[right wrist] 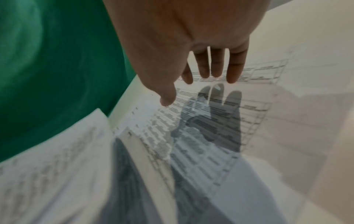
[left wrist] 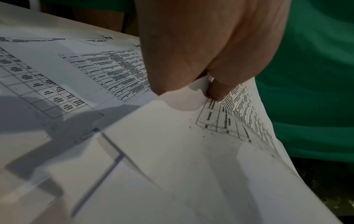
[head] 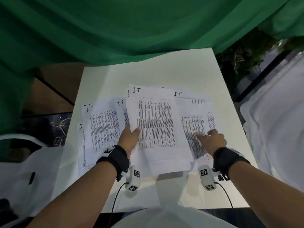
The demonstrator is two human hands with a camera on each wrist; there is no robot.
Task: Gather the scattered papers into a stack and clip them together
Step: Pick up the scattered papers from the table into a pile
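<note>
Printed sheets with tables lie scattered over a white table [head: 148,69]. My left hand [head: 130,137] grips a small stack of sheets [head: 158,125] by its left edge, thumb on top, and holds it raised above the table. In the left wrist view, the left hand [left wrist: 206,84] pinches that stack [left wrist: 182,159]. My right hand [head: 212,139] hovers just above a loose sheet [head: 194,125] on the right, fingers straight and spread. Its fingers [right wrist: 216,66] cast a shadow on that loose sheet [right wrist: 254,109]. More sheets [head: 102,127] lie at the left. A small clip [head: 137,83] peeks out behind the papers.
A green cloth [head: 131,25] hangs behind the table. White fabric [head: 276,112] lies to the right, and dark clutter with cables [head: 57,124] sits at the left. Bare tabletop shows beyond the papers and along the near edge [head: 164,195].
</note>
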